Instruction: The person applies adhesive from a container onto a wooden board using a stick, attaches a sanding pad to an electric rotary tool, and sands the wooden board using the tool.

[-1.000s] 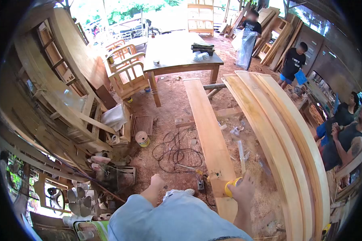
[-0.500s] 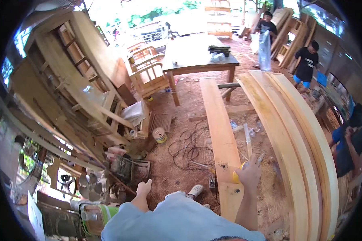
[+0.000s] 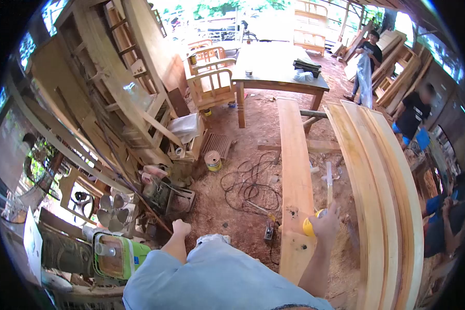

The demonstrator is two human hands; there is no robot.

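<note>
My right hand (image 3: 326, 223) is closed around a yellow rounded object (image 3: 309, 225) above the near part of a long single plank (image 3: 296, 170). Its kind is hard to tell because my fingers cover one side. Dark knots or holes mark the plank beside and below the yellow object. My left hand (image 3: 180, 229) hangs away from the plank on the left, fingers curled, with nothing visible in it. To the right of my right hand lie several long boards (image 3: 369, 170), side by side.
A wooden table (image 3: 274, 85) and wooden chairs (image 3: 212, 82) stand ahead. A tangled cable (image 3: 248, 181) and a tin can (image 3: 212, 160) lie on the dusty floor. At left are leaning wooden frames (image 3: 121, 67) and a green machine (image 3: 121, 256). Several people are at the right.
The view has shifted left, so the scene sits further right. My left hand's fingers are more curled. My right hand still holds the yellow object over the plank.
</note>
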